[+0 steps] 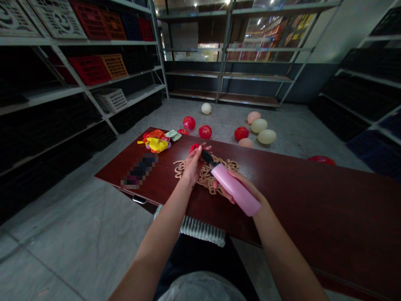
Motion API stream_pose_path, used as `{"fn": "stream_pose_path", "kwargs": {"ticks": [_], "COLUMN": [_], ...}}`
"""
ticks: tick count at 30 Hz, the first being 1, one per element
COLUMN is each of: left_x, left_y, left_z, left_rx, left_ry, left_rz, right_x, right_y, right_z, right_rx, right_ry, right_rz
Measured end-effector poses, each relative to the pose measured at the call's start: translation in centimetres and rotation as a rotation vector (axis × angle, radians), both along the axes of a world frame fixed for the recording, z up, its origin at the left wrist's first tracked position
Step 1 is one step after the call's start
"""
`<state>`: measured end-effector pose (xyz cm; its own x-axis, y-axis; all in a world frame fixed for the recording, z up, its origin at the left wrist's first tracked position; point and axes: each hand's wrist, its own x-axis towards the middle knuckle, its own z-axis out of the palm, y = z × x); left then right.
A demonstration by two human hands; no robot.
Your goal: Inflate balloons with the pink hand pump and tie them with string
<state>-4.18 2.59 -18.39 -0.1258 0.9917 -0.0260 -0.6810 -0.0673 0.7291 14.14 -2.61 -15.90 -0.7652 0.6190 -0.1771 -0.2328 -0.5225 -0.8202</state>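
Note:
My right hand point(242, 186) is wrapped round a pink hand pump point(235, 189) with a black nozzle point(206, 157) pointing up and left. My left hand point(191, 164) pinches a small red uninflated balloon point(194, 147) right at the nozzle tip. Both hands hover over a tangle of tan cord point(209, 175) lying on the dark red table point(313, 209).
A heap of yellow, orange and green uninflated balloons point(156, 141) lies at the table's far left. Several inflated red, cream and pink balloons point(260, 125) rest on the grey floor beyond. Metal shelves with red and white crates point(90, 69) line the left wall.

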Motion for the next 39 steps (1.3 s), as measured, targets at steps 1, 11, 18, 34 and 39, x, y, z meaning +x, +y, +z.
{"fn": "stream_pose_path", "kwargs": {"ticks": [1, 11, 18, 34, 39], "left_x": [0.0, -0.1, -0.4, 3.9, 7.0], "left_y": [0.0, -0.3, -0.8, 3.4, 6.1], "left_z": [-0.1, -0.2, 0.9, 11.5, 12.1], "left_rx": [0.0, -0.036, -0.001, 0.029, 0.194], "left_ry": [0.005, -0.081, -0.132, -0.059, 0.053], "left_rz": [-0.016, -0.109, -0.301, -0.27, 0.047], "right_x": [0.0, -0.2, 0.2, 2.9, 3.1], "right_y": [0.0, 0.2, 0.2, 4.4, 6.6], "right_z": [-0.1, -0.6, -0.9, 2.8, 2.7], "right_rx": [-0.011, 0.04, 0.077, 0.655, 1.054], "right_ry": [-0.009, -0.001, -0.038, -0.532, -1.024], "right_rz": [-0.006, 0.031, -0.025, -0.319, -0.626]}}
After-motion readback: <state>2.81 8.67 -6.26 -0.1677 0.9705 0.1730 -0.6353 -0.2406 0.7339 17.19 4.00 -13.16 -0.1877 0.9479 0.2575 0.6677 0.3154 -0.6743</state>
